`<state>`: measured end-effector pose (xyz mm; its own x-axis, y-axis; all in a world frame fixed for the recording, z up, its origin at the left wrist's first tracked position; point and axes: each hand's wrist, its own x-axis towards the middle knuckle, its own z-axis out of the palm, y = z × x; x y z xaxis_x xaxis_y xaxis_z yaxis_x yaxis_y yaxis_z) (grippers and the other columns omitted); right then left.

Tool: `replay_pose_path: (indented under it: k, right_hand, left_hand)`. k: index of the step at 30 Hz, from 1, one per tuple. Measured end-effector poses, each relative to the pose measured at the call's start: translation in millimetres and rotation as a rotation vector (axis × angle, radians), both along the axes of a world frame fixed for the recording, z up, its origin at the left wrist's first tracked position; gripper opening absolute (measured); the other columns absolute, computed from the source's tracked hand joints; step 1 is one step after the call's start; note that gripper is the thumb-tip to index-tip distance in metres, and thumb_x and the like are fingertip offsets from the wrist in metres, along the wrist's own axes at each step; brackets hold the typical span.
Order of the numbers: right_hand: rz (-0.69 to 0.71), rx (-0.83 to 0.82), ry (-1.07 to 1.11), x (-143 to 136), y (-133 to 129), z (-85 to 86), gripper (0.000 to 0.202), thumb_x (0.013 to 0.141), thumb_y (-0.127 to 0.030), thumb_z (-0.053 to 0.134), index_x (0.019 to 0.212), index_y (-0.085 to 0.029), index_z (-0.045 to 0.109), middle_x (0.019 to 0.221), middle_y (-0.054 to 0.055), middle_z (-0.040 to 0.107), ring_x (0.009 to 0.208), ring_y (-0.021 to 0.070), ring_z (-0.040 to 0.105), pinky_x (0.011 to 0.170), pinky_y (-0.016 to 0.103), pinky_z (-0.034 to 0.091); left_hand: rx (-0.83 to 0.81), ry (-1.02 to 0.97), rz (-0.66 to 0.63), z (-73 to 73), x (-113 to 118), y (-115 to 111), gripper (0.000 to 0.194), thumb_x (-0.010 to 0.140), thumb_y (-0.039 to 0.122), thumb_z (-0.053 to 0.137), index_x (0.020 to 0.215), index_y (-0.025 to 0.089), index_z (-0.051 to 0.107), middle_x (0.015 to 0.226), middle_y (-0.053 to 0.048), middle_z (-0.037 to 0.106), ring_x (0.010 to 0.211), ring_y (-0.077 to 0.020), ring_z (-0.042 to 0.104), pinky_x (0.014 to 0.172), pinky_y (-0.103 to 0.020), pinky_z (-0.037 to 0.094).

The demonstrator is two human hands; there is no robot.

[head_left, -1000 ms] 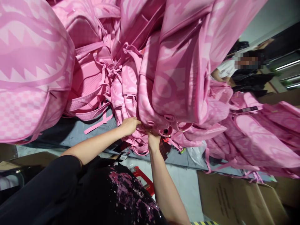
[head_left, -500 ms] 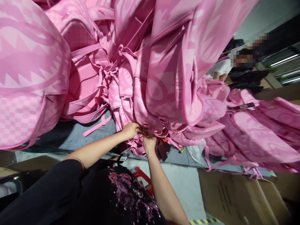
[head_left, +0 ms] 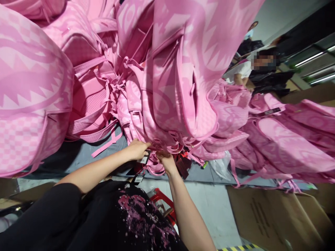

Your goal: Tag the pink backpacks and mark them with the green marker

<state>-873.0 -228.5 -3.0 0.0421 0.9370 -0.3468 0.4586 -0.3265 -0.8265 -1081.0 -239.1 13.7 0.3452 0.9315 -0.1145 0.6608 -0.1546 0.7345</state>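
No text can be read. Print too blurred to decipher is seen on the cardboard box and the lower hanging tag.

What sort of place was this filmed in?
Probably a bag workshop or packing area: many matching pink backpacks crowd a grey-covered table, and a large cardboard box stands nearby.
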Motion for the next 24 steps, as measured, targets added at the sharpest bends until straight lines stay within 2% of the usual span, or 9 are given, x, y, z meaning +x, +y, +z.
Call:
replay_pose_path:
  k: [2,5,8,10,13,16,18,20,24]
  right_hand:
    - [-0.002,-0.1,0.138,2,2,0.7,0.03,0.059,-0.039,0.073,0.076,-0.016,0.067,0.063,0.003,0.064,0.055,0.0155,0.056,0.048,0.025,0.043]
    - [-0.011,-0.224,0.309,6,4,4.5,0.038,0.052,-0.038,0.08,0.079,-0.015,0.066,0.062,0.0,0.06,0.05,0.0112,0.051,0.043,0.022,0.041]
    - [-0.01,-0.325,0.44,9,5,6.4,0.041,0.048,-0.031,0.085,0.08,-0.015,0.066,0.059,-0.004,0.055,0.046,0.0071,0.045,0.039,0.018,0.037]
    - [-0.008,-0.372,0.514,9,7,5.9,0.039,0.049,-0.028,0.086,0.079,-0.016,0.065,0.059,-0.004,0.053,0.046,0.0065,0.045,0.039,0.018,0.038]
    - [-0.002,-0.419,0.609,7,11,4.7,0.034,0.055,-0.024,0.086,0.079,-0.017,0.063,0.059,-0.004,0.053,0.048,0.0068,0.047,0.04,0.017,0.039]
    - [-0.002,-0.443,0.686,6,13,5.0,0.032,0.055,-0.021,0.085,0.077,-0.018,0.062,0.058,-0.005,0.052,0.047,0.0062,0.045,0.039,0.015,0.035]
    - [-0.017,-0.43,0.726,6,13,5.3,0.031,0.054,-0.019,0.085,0.075,-0.018,0.061,0.059,-0.006,0.053,0.047,0.0059,0.045,0.039,0.015,0.033]
    - [-0.039,-0.399,0.745,5,11,4.2,0.031,0.053,-0.018,0.084,0.074,-0.018,0.062,0.061,-0.005,0.056,0.05,0.0067,0.048,0.042,0.016,0.037]
    - [-0.097,-0.306,0.721,-1,4,-4.2,0.03,0.056,-0.02,0.083,0.079,-0.016,0.064,0.064,-0.003,0.061,0.053,0.0083,0.052,0.049,0.02,0.043]
  left_hand:
    - [0.012,-0.037,-0.021,-0.9,-7,-2,0.046,0.08,0.023,0.067,0.125,0.016,0.061,0.1,-0.013,0.074,0.1,-0.0301,0.069,0.094,-0.042,0.05]
    - [0.056,-0.128,-0.042,-8.2,-14,-6,0.053,0.078,0.019,0.069,0.128,0.022,0.055,0.113,-0.004,0.071,0.102,-0.0187,0.068,0.089,-0.025,0.051]
    - [0.122,-0.178,0.008,-18.5,-14,-8,0.034,0.087,0.013,0.054,0.12,0.021,0.058,0.11,-0.001,0.071,0.099,-0.0122,0.067,0.086,-0.02,0.05]
    - [0.174,-0.18,0.03,-23.7,-11,-7,0.026,0.093,0.012,0.045,0.111,0.02,0.062,0.103,-0.002,0.072,0.094,-0.0117,0.067,0.083,-0.02,0.049]
    - [0.271,-0.162,-0.003,-26.6,-3,-5,0.02,0.094,0.019,0.05,0.104,0.021,0.067,0.098,-0.002,0.071,0.088,-0.0122,0.066,0.079,-0.021,0.048]
    - [0.383,-0.106,-0.008,-25.7,6,-6,0.019,0.094,0.022,0.053,0.098,0.021,0.071,0.098,-0.006,0.069,0.09,-0.017,0.062,0.08,-0.029,0.045]
    - [0.459,-0.074,-0.012,-24.7,12,-7,0.019,0.094,0.022,0.053,0.094,0.022,0.072,0.102,-0.008,0.068,0.099,-0.0212,0.058,0.089,-0.037,0.04]
    - [0.52,-0.058,-0.027,-24.3,17,-9,0.019,0.094,0.022,0.054,0.095,0.024,0.072,0.105,-0.007,0.069,0.106,-0.0232,0.054,0.096,-0.043,0.033]
    - [0.574,-0.048,-0.039,-24.5,24,-11,0.018,0.095,0.023,0.053,0.097,0.023,0.071,0.102,-0.006,0.071,0.104,-0.0226,0.052,0.092,-0.042,0.029]
